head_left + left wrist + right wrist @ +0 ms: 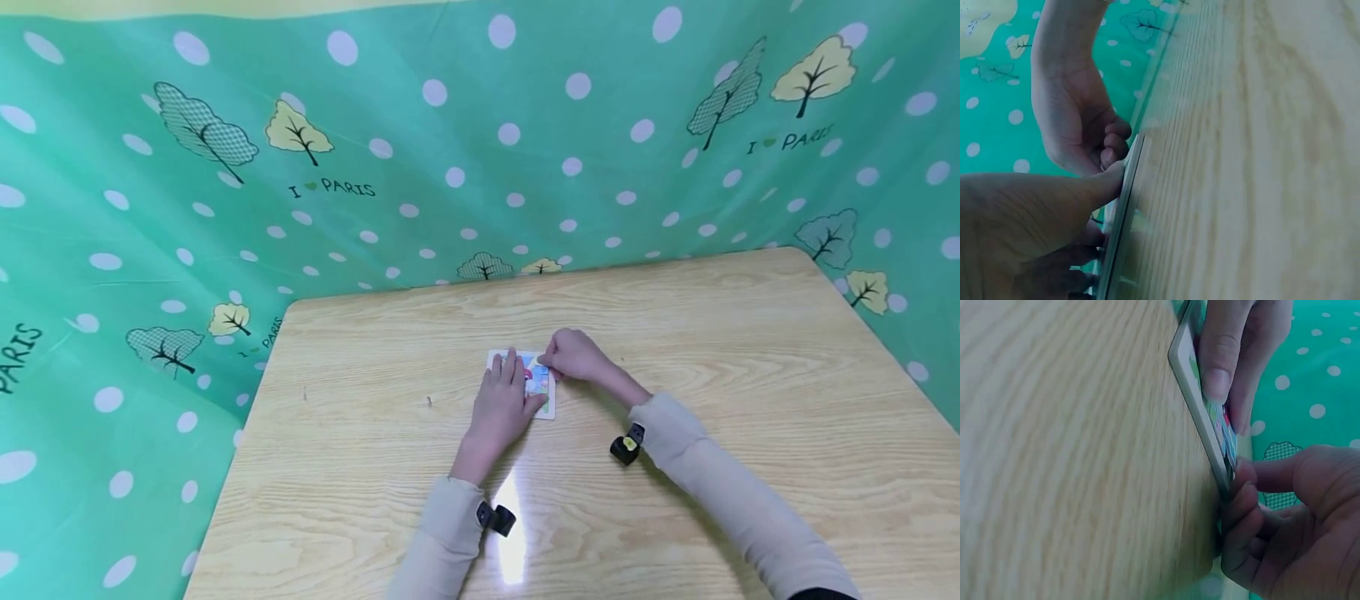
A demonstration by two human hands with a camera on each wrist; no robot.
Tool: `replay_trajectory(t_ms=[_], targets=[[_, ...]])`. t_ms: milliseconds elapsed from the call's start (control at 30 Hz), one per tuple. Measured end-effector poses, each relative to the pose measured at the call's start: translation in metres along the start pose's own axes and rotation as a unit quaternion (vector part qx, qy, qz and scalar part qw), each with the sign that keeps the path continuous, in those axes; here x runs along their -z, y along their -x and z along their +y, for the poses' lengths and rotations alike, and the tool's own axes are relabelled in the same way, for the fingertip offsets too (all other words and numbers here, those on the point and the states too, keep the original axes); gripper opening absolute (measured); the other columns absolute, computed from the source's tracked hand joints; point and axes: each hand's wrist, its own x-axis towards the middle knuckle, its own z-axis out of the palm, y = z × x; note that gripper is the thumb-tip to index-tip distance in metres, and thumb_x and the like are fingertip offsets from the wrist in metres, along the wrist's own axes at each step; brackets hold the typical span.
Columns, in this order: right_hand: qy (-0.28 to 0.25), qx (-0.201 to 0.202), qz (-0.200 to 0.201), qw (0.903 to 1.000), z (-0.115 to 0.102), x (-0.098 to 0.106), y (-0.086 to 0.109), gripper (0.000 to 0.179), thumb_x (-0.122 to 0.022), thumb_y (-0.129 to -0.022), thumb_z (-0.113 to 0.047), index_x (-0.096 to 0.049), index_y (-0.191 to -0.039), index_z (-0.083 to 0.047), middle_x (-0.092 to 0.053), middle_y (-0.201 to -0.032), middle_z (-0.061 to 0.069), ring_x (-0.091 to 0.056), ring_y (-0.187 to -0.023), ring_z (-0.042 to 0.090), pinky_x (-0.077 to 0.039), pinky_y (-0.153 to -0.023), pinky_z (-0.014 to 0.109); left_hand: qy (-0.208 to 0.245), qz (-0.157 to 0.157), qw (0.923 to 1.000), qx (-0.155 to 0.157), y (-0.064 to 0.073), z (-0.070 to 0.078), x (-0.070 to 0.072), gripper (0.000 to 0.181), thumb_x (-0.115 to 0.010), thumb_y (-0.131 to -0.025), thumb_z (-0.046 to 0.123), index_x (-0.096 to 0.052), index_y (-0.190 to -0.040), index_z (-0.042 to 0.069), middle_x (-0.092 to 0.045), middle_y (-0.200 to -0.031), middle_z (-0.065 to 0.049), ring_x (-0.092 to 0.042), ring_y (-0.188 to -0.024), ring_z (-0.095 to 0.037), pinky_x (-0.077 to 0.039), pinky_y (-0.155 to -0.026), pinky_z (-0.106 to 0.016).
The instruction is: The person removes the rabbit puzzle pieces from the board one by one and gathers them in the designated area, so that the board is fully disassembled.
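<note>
A small, thin puzzle board (552, 408) with a pale rim and a colourful picture lies on the table. My left hand (501, 405) rests over its left part, fingers extended across the picture and thumb near the lower right. At the upper right corner, my right hand (576, 357) pinches a puzzle piece between thumb and curled forefinger. In the right wrist view those fingertips (1244, 472) sit right at the board's edge, where a thin picture layer is slightly raised. The left thumb (1217, 381) presses on the picture. Much of the picture is hidden under the left hand.
The wooden table (360, 467) extends around the board on all sides. Behind it and to its sides hangs a green dotted curtain (420, 167) with printed trees. Small black devices are strapped at both sleeves (442, 521).
</note>
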Motion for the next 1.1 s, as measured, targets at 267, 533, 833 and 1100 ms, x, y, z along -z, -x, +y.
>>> replay_trajectory(t_ms=[267, 533, 833, 1100], targets=[[0.032, 0.043, -0.031, 0.9981, -0.001, 0.006, 0.001, 0.018, -0.067, -0.099, -0.011, -0.062, -0.083, -0.004, -0.061, -0.062, 0.003, -0.052, -0.053, 0.011, -0.043, -0.056, 0.023, -0.034, -0.052, 0.9978, 0.025, -0.002, 0.002, -0.004, 0.075, -0.046, -0.107, 0.053, -0.036, -0.158, -0.002, -0.027, -0.167, -0.019, -0.027, -0.153, -0.040, -0.029, -0.123, -0.051], [-0.027, 0.080, -0.071, 0.9939, -0.007, 0.014, 0.001, 0.019, -0.067, -0.100, -0.011, -0.060, -0.084, -0.005, -0.065, -0.064, 0.007, -0.053, -0.054, 0.013, -0.039, -0.053, 0.022, -0.073, -0.073, 0.9943, 0.027, -0.005, 0.004, -0.003, 0.076, -0.040, -0.108, 0.055, -0.032, -0.160, 0.000, -0.023, -0.169, -0.016, -0.023, -0.155, -0.036, -0.028, -0.124, -0.049], [-0.046, 0.088, 0.010, 0.9950, 0.002, 0.032, 0.011, 0.013, -0.065, -0.101, -0.010, -0.063, -0.091, -0.002, -0.067, -0.078, 0.012, -0.059, -0.066, 0.021, -0.047, -0.056, 0.023, -0.020, -0.060, 0.9975, 0.031, -0.002, 0.000, -0.003, 0.078, -0.042, -0.108, 0.055, -0.030, -0.161, -0.001, -0.020, -0.169, -0.016, -0.019, -0.156, -0.035, -0.023, -0.125, -0.049], [-0.067, 0.030, 0.023, 0.9970, 0.047, 0.080, 0.041, 0.017, -0.068, -0.100, -0.012, -0.065, -0.091, 0.002, -0.065, -0.076, 0.011, -0.056, -0.065, 0.019, -0.044, -0.055, 0.023, 0.008, -0.029, 0.9980, 0.055, 0.000, 0.002, -0.008, 0.077, -0.045, -0.107, 0.054, -0.034, -0.160, -0.001, -0.024, -0.169, -0.016, -0.022, -0.155, -0.035, -0.031, -0.122, -0.050]])
